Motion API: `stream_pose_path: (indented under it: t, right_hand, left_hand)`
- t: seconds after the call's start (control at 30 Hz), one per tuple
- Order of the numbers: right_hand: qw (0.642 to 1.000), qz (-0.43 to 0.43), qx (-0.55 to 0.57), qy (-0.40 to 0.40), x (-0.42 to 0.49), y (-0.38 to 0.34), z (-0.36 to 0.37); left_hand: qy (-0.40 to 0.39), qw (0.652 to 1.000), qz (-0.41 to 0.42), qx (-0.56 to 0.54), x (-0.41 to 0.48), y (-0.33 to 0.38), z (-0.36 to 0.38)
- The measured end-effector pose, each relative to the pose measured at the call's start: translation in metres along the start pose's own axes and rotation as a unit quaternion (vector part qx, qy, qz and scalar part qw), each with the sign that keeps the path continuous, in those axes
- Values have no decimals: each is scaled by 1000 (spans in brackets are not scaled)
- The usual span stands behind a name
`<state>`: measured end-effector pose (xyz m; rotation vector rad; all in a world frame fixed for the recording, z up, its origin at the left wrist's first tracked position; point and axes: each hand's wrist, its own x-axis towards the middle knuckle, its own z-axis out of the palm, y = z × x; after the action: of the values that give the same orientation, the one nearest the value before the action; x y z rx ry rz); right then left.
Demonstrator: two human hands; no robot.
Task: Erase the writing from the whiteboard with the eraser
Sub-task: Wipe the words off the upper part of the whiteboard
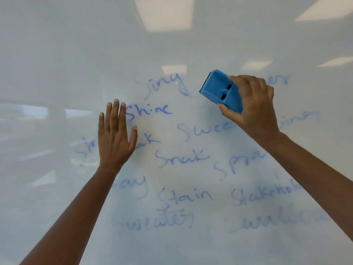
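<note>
A glossy whiteboard (pixel 76 54) fills the view, covered in its middle and lower part with blue handwritten words (pixel 181 159) such as "Sing", "Shine", "Snak", "Stain". My right hand (pixel 252 104) grips a blue plastic eraser (pixel 219 88) and holds it against the board just right of "Sing", over a patch where the ink looks faint. My left hand (pixel 114 134) lies flat on the board with fingers spread, left of "Shine", covering part of a word. Both forearms hide some writing.
Ceiling light panels reflect in the board's upper part (pixel 162 14). The upper half of the board carries no writing. No board edge or tray shows.
</note>
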<state>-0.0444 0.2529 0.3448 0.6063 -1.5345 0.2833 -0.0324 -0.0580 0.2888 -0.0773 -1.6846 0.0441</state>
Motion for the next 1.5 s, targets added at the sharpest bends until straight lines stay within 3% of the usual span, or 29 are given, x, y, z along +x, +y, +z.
stream_pose_path:
  t: [0.17,0.37,0.47,0.6,0.73,0.8,0.87,1.0,1.07,1.13,1.23,1.37,1.43,1.5]
  right_hand:
    - [997,-75,-15,-7,49,-23,29]
    - [999,-11,-44,2,102,-43,64]
    - [999,-18,-47,-4,97,-64,79]
    - [990,-140,-18,1,43,-94,93]
    - [946,-318,-26,-56,-1,-90,94]
    - [932,-351,-61,-62,13,-81,90]
    - [945,-311,-96,-28,46,-73,90]
    - [995,-43,-89,8,122,-69,92]
    - [995,-1,-97,17,133,-81,101]
    - [996,-48,-69,10,117,-103,109]
    - [979,-204,-13,8,57,-131,117]
    - [904,-420,-39,-74,9,-128,115]
    - [898,-431,-42,-75,26,-116,111]
    - [927,-369,-62,-34,62,-102,108]
  left_hand:
    - [-16,1000,-7,13,30,-34,-3]
    - [-30,999,-20,17,47,-61,1]
    - [-31,999,-32,12,49,-72,3]
    - [-37,999,-35,0,50,-86,5]
    - [-36,999,-25,-16,50,-94,8]
    - [-30,999,-22,-23,49,-94,9]
    - [-23,999,-19,-30,49,-96,11]
    - [-11,998,-19,-61,49,-99,12]
    - [-7,996,-18,-84,50,-101,12]
    - [-8,994,-16,-110,50,-103,11]
    - [-11,988,-20,-155,50,-104,9]
    - [-21,985,-17,-168,50,-104,6]
    - [-26,988,-10,-153,50,-104,6]
    - [-30,991,-1,-128,49,-105,6]
